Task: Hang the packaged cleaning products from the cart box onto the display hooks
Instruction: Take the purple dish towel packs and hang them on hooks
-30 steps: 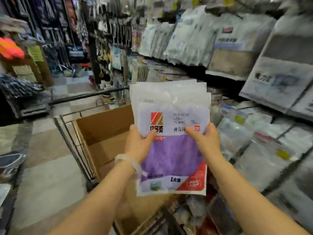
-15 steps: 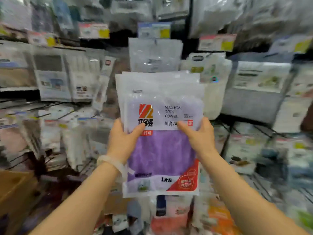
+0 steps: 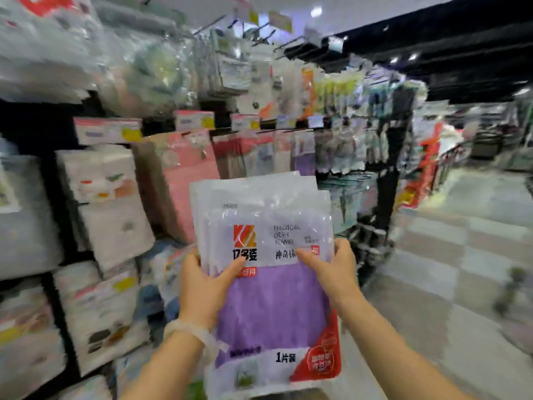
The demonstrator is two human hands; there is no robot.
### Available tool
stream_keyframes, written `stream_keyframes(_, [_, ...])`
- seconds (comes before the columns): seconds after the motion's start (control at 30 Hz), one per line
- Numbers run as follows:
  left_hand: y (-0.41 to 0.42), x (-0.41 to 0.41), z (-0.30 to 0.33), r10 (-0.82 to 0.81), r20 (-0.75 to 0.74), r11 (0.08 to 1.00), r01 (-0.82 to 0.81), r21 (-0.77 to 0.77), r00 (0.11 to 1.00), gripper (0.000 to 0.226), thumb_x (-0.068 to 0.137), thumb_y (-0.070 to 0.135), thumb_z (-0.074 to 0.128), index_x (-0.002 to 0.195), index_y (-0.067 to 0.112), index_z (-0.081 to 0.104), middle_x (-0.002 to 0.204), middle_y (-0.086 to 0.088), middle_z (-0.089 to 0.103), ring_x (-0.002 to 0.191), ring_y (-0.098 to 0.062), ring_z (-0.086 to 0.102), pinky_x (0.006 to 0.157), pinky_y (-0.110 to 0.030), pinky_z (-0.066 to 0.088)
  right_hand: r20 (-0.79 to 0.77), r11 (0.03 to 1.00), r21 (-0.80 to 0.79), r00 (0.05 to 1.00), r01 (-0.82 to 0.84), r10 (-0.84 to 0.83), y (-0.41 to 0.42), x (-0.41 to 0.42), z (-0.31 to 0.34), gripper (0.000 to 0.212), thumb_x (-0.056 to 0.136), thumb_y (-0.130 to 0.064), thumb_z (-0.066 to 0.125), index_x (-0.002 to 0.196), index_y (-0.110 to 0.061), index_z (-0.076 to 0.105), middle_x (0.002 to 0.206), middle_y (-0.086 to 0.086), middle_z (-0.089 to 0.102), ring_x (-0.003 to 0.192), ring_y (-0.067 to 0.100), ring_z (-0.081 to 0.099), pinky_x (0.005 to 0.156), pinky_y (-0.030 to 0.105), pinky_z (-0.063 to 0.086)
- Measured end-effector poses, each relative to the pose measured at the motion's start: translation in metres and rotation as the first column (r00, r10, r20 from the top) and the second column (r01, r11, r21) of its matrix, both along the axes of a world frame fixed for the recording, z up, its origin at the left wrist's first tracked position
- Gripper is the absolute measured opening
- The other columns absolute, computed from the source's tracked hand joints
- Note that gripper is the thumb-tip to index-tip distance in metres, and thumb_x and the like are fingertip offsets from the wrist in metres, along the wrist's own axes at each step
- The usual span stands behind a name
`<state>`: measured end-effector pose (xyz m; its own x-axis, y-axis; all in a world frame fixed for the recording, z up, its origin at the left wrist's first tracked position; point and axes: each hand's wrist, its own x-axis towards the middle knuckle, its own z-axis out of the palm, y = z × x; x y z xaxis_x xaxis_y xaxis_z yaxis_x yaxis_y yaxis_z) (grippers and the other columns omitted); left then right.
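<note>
While you hold the stack of purple dish-towel packs (image 3: 268, 284) out in front at chest height, nothing in this batch is on a hook yet. Left hand (image 3: 202, 290) pinches the stack's left edge, thumb across the front just under the logo; right hand (image 3: 331, 272) does the same at the right edge, thumb on the white label band. Both grips are closed on the packs. Several layers fan out at the top, so it's more than one pack; exact count unclear.

Display rack (image 3: 259, 151) sits from 10 to 1 o'clock, packs apart from it, not touching. A row of hanging pink, red and purple-tinted packs (image 3: 302, 157) at 12 o'clock looks like the matching section, but motion blur makes that a guess. Bare hook prongs (image 3: 259, 39) stick out near the top at 12. Boxed white goods (image 3: 109, 209) fill the shelves at 9 o'clock. Aisle floor (image 3: 461, 255) runs off at 2 to 3 o'clock.

Cart box isn't in view, so I can't say how much stock is left.

Progress estimate: early on this batch, carry phase. Left to do: pick the hook, line up the hang holes at the top edges (holes not visible here), slide the packs on.
</note>
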<state>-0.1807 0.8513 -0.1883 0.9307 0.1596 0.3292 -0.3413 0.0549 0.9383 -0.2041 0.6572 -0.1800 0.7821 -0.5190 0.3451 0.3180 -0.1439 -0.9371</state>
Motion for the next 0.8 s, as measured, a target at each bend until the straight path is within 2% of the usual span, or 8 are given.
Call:
stream_keyframes(0.1, [-0.085,0.037,-0.004,-0.097,0.008,0.994,0.096,0.051,0.995,0.039,0.07,0.012,0.081,0.092,0.013,0.049,0.09,-0.002,0.063,0.077,-0.008,0.061,0.064,-0.014,0.048,-0.04,0.993,0.035,0.993,0.115,-0.114,-0.081,0.015,-0.006,0.035,0.069,-0.005,0.079,0.093,-0.006,0.054,0.085,0.009,0.065,0.076,0.023,0.063,0.069,0.036,0.053])
stream_keyframes(0.2, [-0.16,0.08,-0.009,-0.169,0.004,0.983,0.168,0.074,0.986,0.032,0.077,0.023,0.075,0.098,0.009,0.054,0.09,-0.005,0.066,0.078,-0.014,0.064,0.066,-0.022,0.051,-0.036,0.977,0.096,0.981,0.191,-0.188,-0.153,0.045,-0.014,0.028,0.071,-0.002,0.077,0.095,0.0,0.061,0.092,0.019,0.069,0.085,0.034,0.067,0.078,0.048,0.055])
stream_keyframes(0.23, [-0.181,0.096,-0.009,-0.165,-0.004,0.983,0.165,0.084,0.986,0.029,0.08,0.028,0.072,0.096,0.012,0.054,0.087,-0.002,0.066,0.076,-0.013,0.063,0.061,-0.02,0.049,-0.024,0.974,0.122,0.981,0.192,-0.191,-0.174,0.059,-0.015,0.029,0.073,0.0,0.075,0.098,0.002,0.062,0.094,0.022,0.069,0.088,0.035,0.067,0.08,0.05,0.055])
stream_keyframes(0.3, [-0.218,0.134,-0.008,-0.142,-0.013,0.987,0.142,0.069,0.99,0.025,0.084,0.035,0.065,0.094,0.015,0.054,0.083,0.002,0.063,0.073,-0.011,0.06,0.055,-0.016,0.045,-0.011,0.973,0.16,0.986,0.166,-0.166,-0.213,0.097,-0.014,0.027,0.075,0.004,0.072,0.101,0.002,0.063,0.098,0.023,0.069,0.089,0.034,0.066,0.084,0.047,0.054])
stream_keyframes(0.4, [-0.261,0.2,0.008,-0.129,-0.034,0.992,0.129,0.011,0.991,0.019,0.088,0.034,0.06,0.092,0.017,0.055,0.085,-0.002,0.064,0.076,-0.016,0.06,0.064,-0.031,0.049,-0.011,0.975,0.198,0.995,0.101,-0.101,-0.264,0.17,0.002,0.018,0.077,0.004,0.069,0.091,-0.008,0.066,0.095,0.019,0.071,0.083,0.028,0.066,0.081,0.041,0.053])
stream_keyframes(0.57, [-0.304,0.302,0.026,-0.038,-0.001,0.999,0.038,-0.025,0.999,0.013,0.087,0.024,0.064,0.081,0.021,0.052,0.077,0.002,0.062,0.068,-0.014,0.058,0.055,-0.027,0.041,-0.018,0.969,0.246,1.0,-0.007,0.012,-0.317,0.282,0.014,0.019,0.077,0.0,0.07,0.096,-0.002,0.067,0.088,0.015,0.073,0.081,0.029,0.069,0.078,0.043,0.056])
stream_keyframes(0.7, [-0.323,0.362,0.019,0.041,-0.029,0.998,-0.042,-0.042,0.999,0.014,0.084,0.028,0.066,0.088,0.018,0.057,0.078,0.003,0.066,0.067,-0.011,0.061,0.055,-0.027,0.042,0.021,0.949,0.297,0.994,-0.109,0.108,-0.349,0.352,0.009,0.014,0.079,0.004,0.066,0.086,-0.008,0.069,0.078,0.01,0.074,0.066,0.021,0.071,0.054,0.03,0.056])
stream_keyframes(0.8, [-0.332,0.402,0.019,0.161,-0.02,0.987,-0.162,-0.025,0.987,0.014,0.087,0.027,0.064,0.088,0.014,0.058,0.078,0.001,0.065,0.069,-0.015,0.06,0.056,-0.027,0.041,0.034,0.942,0.275,0.981,-0.194,0.192,-0.37,0.405,0.013,0.015,0.08,0.002,0.066,0.092,-0.006,0.066,0.087,0.014,0.074,0.074,0.025,0.07,0.064,0.039,0.059])
